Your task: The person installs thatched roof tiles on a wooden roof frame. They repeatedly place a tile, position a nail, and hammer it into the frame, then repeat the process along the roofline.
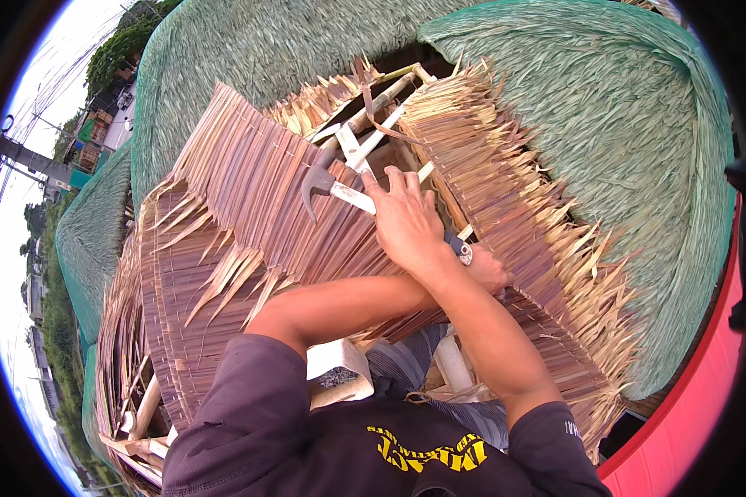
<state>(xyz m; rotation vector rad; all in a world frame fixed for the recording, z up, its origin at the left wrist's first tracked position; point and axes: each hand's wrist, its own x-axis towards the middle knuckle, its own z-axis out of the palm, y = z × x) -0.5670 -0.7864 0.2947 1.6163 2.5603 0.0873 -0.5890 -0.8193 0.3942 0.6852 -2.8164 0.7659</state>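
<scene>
My forearms cross, the right one lying over the left. A claw hammer (pixel 352 196) with a grey head and pale handle lies across the purple-brown palm thatch panel (pixel 249 178). Its handle passes beneath my right hand (pixel 408 219), and a dark grip shows on the other side. Around that grip end my left hand (pixel 491 272) is closed, a silver round piece beside it. The fingers of my right hand are bent over pale slats (pixel 352 149) at the gap between panels; what they pinch is hidden.
To the right lies another thatch panel (pixel 506 178) with ragged yellow ends. Bamboo poles (pixel 381 101) show in the opening ahead. Green-netted thatch roofs (pixel 588 108) rise beyond, and a red curved edge (pixel 680 414) runs at lower right. Utility wires and a street appear far left.
</scene>
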